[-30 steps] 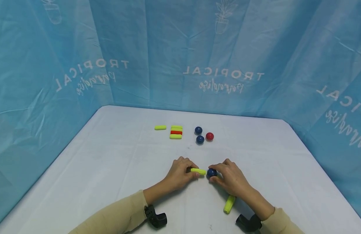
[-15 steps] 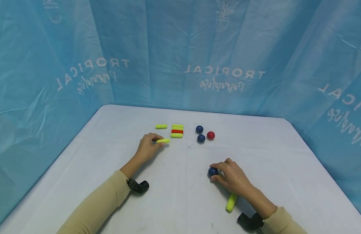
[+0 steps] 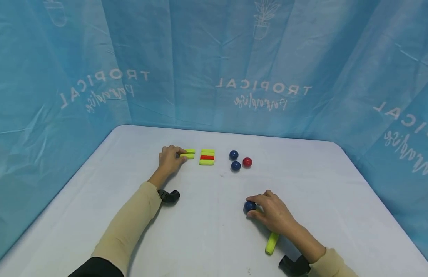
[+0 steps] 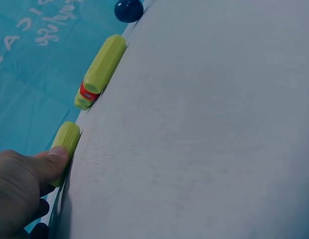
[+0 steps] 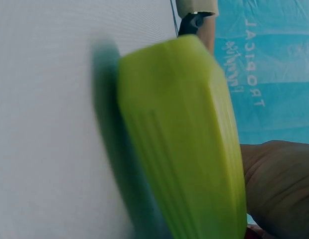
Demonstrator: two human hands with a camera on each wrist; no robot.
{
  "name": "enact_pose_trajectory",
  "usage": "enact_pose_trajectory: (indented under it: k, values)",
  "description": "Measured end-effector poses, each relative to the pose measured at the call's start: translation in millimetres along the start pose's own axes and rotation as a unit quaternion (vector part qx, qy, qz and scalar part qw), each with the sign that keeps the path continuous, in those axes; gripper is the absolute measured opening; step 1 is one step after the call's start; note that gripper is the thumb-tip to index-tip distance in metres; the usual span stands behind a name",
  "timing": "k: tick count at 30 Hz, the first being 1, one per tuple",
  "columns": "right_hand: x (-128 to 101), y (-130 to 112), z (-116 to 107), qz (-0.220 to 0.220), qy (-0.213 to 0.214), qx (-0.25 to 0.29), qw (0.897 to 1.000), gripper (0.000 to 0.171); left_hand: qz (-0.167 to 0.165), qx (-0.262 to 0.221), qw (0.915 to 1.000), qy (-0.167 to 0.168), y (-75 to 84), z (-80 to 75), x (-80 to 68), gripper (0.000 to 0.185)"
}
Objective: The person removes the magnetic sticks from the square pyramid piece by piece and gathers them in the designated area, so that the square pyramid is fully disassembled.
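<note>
At the back left of the table, my left hand point(image 3: 169, 157) pinches a yellow-green ribbed stick point(image 3: 188, 156) right beside a similar stick point(image 3: 191, 151). In the left wrist view, the thumb lies on the held stick point(image 4: 68, 135), close over the cloth. Nearer the front, my right hand point(image 3: 277, 214) holds a dark blue ball point(image 3: 249, 206) between thumb and index finger. A bit of yellow shows beside that ball. Another yellow-green stick point(image 3: 271, 243) sticks out behind the right palm and looms large point(image 5: 179, 129) in the right wrist view. The palm hides how these pieces join.
Yellow-green sticks point(image 3: 206, 162) and a red stick point(image 3: 207, 157) lie side by side right of the left hand. Farther right are two blue balls point(image 3: 236, 166) and a red ball point(image 3: 247, 162). A blue printed curtain point(image 3: 214, 100) surrounds the white table point(image 3: 200, 223).
My left hand has carried its yellow-green stick from near the right hand to the back left, down beside the lone stick. The right hand keeps its place with the blue ball.
</note>
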State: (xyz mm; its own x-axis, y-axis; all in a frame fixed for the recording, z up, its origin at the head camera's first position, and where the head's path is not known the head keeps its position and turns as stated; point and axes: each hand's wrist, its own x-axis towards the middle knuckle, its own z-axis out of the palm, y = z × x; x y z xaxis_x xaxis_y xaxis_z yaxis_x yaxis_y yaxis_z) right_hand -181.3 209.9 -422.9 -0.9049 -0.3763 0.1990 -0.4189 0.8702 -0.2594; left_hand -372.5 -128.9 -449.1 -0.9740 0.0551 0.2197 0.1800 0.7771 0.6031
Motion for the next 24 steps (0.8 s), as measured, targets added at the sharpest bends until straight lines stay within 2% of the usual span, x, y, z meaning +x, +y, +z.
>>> enact_pose_trajectory:
  k: [6, 13, 24]
  values:
    - [-0.1, 0.7, 0.0, -0.002, 0.002, -0.001, 1.0, 0.042, -0.001, 0.006, 1.0, -0.002, 1.0, 1.1, 9.5, 0.026]
    - [0.4, 0.7, 1.6, 0.002, -0.003, -0.002, 1.0, 0.042, -0.004, 0.003, 1.0, -0.002, -1.1, 2.8, 13.5, 0.026]
    - [-7.2, 1.2, -4.3, 0.069, -0.018, -0.02, 0.997, 0.058, -0.008, -0.013, 0.9999, 0.008, -1.8, 5.8, 14.8, 0.027]
